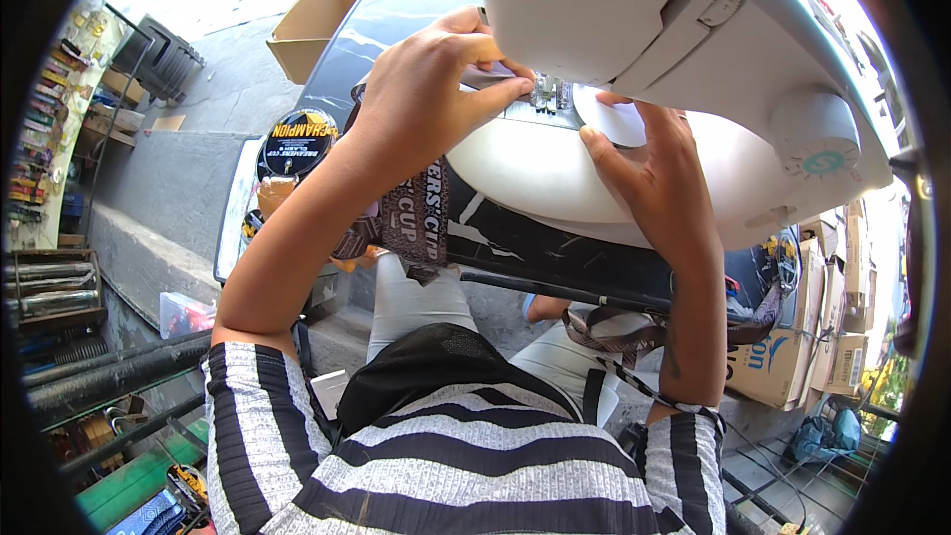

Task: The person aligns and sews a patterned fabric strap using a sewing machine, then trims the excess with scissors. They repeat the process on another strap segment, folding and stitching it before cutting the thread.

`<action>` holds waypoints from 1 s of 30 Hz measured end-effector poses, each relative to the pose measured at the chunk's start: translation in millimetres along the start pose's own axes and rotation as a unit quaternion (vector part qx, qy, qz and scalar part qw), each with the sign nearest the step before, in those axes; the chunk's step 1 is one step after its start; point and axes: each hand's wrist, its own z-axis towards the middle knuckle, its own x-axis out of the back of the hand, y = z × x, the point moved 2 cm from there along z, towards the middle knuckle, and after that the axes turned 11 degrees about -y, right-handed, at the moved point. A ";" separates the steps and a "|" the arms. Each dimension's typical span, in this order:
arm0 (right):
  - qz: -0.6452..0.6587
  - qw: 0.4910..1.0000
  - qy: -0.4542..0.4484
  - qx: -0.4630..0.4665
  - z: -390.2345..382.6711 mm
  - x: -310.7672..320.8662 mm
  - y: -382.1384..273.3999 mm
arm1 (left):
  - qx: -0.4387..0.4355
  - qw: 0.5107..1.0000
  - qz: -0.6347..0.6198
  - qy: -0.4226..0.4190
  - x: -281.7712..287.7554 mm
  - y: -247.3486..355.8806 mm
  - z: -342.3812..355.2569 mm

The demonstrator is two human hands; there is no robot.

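A white sewing machine point(584, 0) stands in front of me, its head over a metal presser foot point(551, 92). My left hand point(436, 79) is just left of the foot, fingers pinched on a dark printed ribbon point(483, 81) that runs beside the foot. Part of that grip is hidden behind the fingers. The printed ribbon point(416, 218) hangs in folds over the table edge below my left forearm. On the foot's right, my right hand point(659, 163) lies at the machine's white bed point(545, 178), thumb and forefinger apart around a white rounded surface point(619, 122); its other fingers are partly hidden.
A round black medal-like piece point(297, 144) sits at the left of the black marbled table point(381, 15). More ribbon point(614, 329) hangs under the table on the right. A handwheel point(812, 134) juts from the machine's right end. Cardboard boxes point(778, 357) stand at right.
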 end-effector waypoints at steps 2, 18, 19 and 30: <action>-0.001 1.000 -0.001 0.000 0.2 0.6 -1.1 | 0.002 1.000 -0.002 -0.002 0.5 0.0 0.5; 0.061 0.998 -0.002 -0.016 5.3 -0.1 -2.1 | 0.020 1.000 -0.013 0.011 1.3 -1.0 2.9; 0.069 0.997 -0.009 -0.025 5.4 -0.3 -2.2 | 0.019 0.999 -0.028 0.019 0.7 -0.5 1.4; 0.066 0.997 -0.033 0.002 9.3 1.7 4.3 | 0.039 0.995 -0.096 -0.014 -7.5 -17.1 9.5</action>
